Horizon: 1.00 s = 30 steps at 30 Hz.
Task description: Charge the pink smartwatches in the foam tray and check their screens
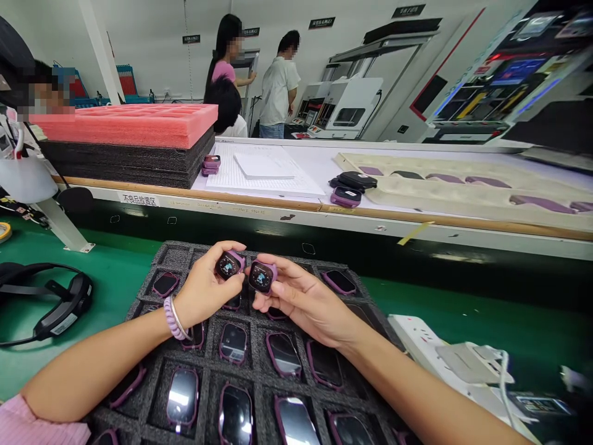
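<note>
My left hand (208, 278) is closed around a purple-rimmed smartwatch body (228, 264), its dark screen lit with a small blue-white picture. Close beside it, my right hand (296, 290) grips a second smartwatch body (262, 277) of the same kind between thumb and fingers, showing a similar picture. Both watches are held up side by side, screens toward me and strapless. Beneath them lies a black foam tray (210, 371), its square pockets holding several more purple-rimmed watches (234, 343) with dark screens. My forearms cover part of the tray.
A shelf (287, 201) runs across behind the tray, bearing stacked red and black foam (185, 133), papers (264, 164) and a cream tray (430, 191). At right lies a white power strip (417, 337); at left, a black headset (65, 303). Several people are beyond the shelf.
</note>
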Each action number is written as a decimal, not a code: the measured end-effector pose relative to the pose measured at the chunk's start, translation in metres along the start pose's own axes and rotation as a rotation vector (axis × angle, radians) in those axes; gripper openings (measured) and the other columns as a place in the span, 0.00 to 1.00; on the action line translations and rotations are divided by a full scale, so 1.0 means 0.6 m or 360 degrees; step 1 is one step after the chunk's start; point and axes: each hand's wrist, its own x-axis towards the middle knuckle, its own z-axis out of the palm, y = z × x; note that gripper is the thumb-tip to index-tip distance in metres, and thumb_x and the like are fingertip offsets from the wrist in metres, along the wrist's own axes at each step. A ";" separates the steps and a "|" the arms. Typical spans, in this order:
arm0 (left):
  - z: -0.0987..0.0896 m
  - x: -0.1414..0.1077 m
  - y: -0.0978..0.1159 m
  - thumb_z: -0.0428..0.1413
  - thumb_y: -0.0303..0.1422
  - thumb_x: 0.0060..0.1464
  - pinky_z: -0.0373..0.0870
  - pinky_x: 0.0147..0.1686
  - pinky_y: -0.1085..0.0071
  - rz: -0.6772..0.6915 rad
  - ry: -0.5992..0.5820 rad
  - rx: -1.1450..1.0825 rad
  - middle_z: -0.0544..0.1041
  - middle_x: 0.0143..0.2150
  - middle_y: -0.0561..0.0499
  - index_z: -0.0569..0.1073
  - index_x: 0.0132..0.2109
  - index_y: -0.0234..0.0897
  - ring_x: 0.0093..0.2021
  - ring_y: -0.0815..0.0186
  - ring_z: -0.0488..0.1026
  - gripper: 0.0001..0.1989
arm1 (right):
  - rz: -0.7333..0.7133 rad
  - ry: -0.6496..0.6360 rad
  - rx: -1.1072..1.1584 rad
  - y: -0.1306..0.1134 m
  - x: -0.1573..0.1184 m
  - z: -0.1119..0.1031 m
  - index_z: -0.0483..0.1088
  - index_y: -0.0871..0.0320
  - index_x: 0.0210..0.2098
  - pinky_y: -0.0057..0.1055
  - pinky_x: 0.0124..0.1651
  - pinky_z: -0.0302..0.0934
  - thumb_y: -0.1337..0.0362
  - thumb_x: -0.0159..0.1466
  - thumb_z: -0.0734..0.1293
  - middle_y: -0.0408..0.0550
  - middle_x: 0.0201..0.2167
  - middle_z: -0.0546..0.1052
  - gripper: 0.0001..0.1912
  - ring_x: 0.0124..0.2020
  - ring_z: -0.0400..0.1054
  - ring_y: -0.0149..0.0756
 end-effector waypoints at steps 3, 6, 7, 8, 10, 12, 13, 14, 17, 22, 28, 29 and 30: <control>0.000 0.000 -0.001 0.57 0.30 0.49 0.65 0.35 0.73 0.0010 0.0004 0.0017 0.72 0.38 0.51 0.71 0.51 0.39 0.37 0.66 0.68 0.20 | -0.0001 -0.0012 -0.0016 0.000 0.000 0.000 0.71 0.49 0.54 0.39 0.43 0.69 0.54 0.63 0.76 0.44 0.34 0.77 0.23 0.35 0.74 0.38; 0.000 0.000 0.000 0.56 0.29 0.48 0.65 0.34 0.73 0.0023 0.0000 0.0032 0.71 0.37 0.52 0.71 0.51 0.38 0.36 0.67 0.68 0.20 | -0.0009 -0.0035 -0.0029 0.001 -0.001 -0.001 0.71 0.49 0.54 0.38 0.43 0.69 0.54 0.63 0.76 0.44 0.34 0.77 0.22 0.35 0.74 0.38; 0.000 0.001 0.001 0.56 0.29 0.48 0.65 0.34 0.74 0.0030 -0.0005 0.0039 0.71 0.36 0.52 0.71 0.51 0.38 0.35 0.67 0.67 0.20 | -0.0017 -0.0039 -0.0039 0.001 -0.001 -0.001 0.71 0.49 0.53 0.37 0.43 0.68 0.54 0.64 0.76 0.44 0.34 0.77 0.21 0.35 0.74 0.38; 0.000 0.001 0.001 0.56 0.29 0.49 0.65 0.34 0.74 0.0039 -0.0011 0.0044 0.71 0.36 0.52 0.71 0.51 0.38 0.35 0.67 0.67 0.19 | -0.0029 -0.0039 -0.0045 0.002 -0.001 -0.002 0.71 0.49 0.53 0.37 0.43 0.68 0.54 0.64 0.76 0.44 0.33 0.77 0.20 0.35 0.74 0.37; 0.000 0.001 0.002 0.55 0.29 0.49 0.65 0.34 0.74 0.0053 -0.0021 0.0050 0.70 0.35 0.53 0.71 0.51 0.38 0.34 0.68 0.66 0.19 | -0.0056 -0.0039 -0.0040 0.003 -0.002 -0.002 0.72 0.50 0.52 0.36 0.42 0.68 0.55 0.64 0.76 0.43 0.33 0.77 0.19 0.34 0.74 0.37; 0.000 0.001 0.002 0.55 0.29 0.50 0.65 0.34 0.74 0.0049 -0.0023 0.0046 0.70 0.36 0.53 0.70 0.52 0.38 0.34 0.68 0.66 0.19 | -0.0074 -0.0042 -0.0011 0.003 -0.002 -0.001 0.72 0.49 0.52 0.35 0.42 0.68 0.56 0.64 0.76 0.43 0.34 0.77 0.19 0.35 0.74 0.36; 0.000 0.000 0.001 0.55 0.29 0.50 0.65 0.34 0.74 0.0043 -0.0022 0.0043 0.71 0.37 0.52 0.70 0.52 0.38 0.35 0.68 0.67 0.20 | -0.0075 -0.0045 0.0003 0.003 -0.002 -0.001 0.72 0.48 0.52 0.35 0.43 0.68 0.56 0.64 0.76 0.43 0.34 0.77 0.19 0.35 0.75 0.36; 0.000 0.000 0.001 0.55 0.30 0.51 0.65 0.35 0.74 0.0037 -0.0021 0.0040 0.71 0.37 0.52 0.70 0.53 0.38 0.35 0.68 0.67 0.20 | -0.0073 -0.0047 0.0011 0.002 -0.002 -0.001 0.72 0.48 0.53 0.35 0.43 0.68 0.56 0.64 0.76 0.43 0.35 0.78 0.19 0.36 0.75 0.36; 0.001 -0.001 0.002 0.55 0.29 0.50 0.64 0.34 0.74 0.0037 -0.0029 0.0034 0.71 0.37 0.52 0.70 0.52 0.38 0.34 0.68 0.67 0.20 | -0.0075 -0.0049 -0.0002 0.001 -0.002 0.000 0.72 0.48 0.52 0.35 0.43 0.68 0.55 0.64 0.76 0.43 0.34 0.78 0.19 0.36 0.75 0.36; 0.002 -0.002 0.003 0.56 0.30 0.50 0.64 0.33 0.74 0.0024 -0.0014 0.0034 0.69 0.34 0.53 0.70 0.52 0.37 0.33 0.68 0.65 0.20 | -0.0101 -0.0097 -0.0018 0.002 -0.002 -0.001 0.72 0.47 0.52 0.34 0.43 0.67 0.56 0.66 0.75 0.42 0.34 0.78 0.17 0.36 0.74 0.35; 0.000 -0.002 0.004 0.55 0.29 0.49 0.64 0.34 0.74 0.0053 -0.0033 0.0045 0.70 0.35 0.53 0.69 0.52 0.37 0.34 0.69 0.66 0.20 | -0.0110 -0.0098 -0.0032 0.003 -0.001 -0.001 0.71 0.49 0.53 0.36 0.44 0.67 0.55 0.65 0.75 0.43 0.34 0.77 0.19 0.36 0.74 0.36; 0.000 -0.002 0.003 0.55 0.29 0.49 0.64 0.33 0.74 0.0051 -0.0038 0.0054 0.69 0.35 0.54 0.69 0.52 0.37 0.33 0.69 0.65 0.20 | -0.0120 -0.0110 -0.0030 0.003 -0.002 -0.001 0.71 0.49 0.52 0.35 0.44 0.67 0.55 0.65 0.75 0.43 0.34 0.77 0.18 0.36 0.74 0.35; 0.000 -0.003 0.003 0.55 0.29 0.50 0.63 0.33 0.74 0.0047 -0.0042 0.0060 0.69 0.34 0.54 0.69 0.52 0.37 0.33 0.69 0.65 0.20 | -0.0127 -0.0119 -0.0028 0.003 -0.002 -0.001 0.71 0.49 0.52 0.35 0.44 0.67 0.56 0.65 0.75 0.42 0.34 0.77 0.18 0.35 0.74 0.35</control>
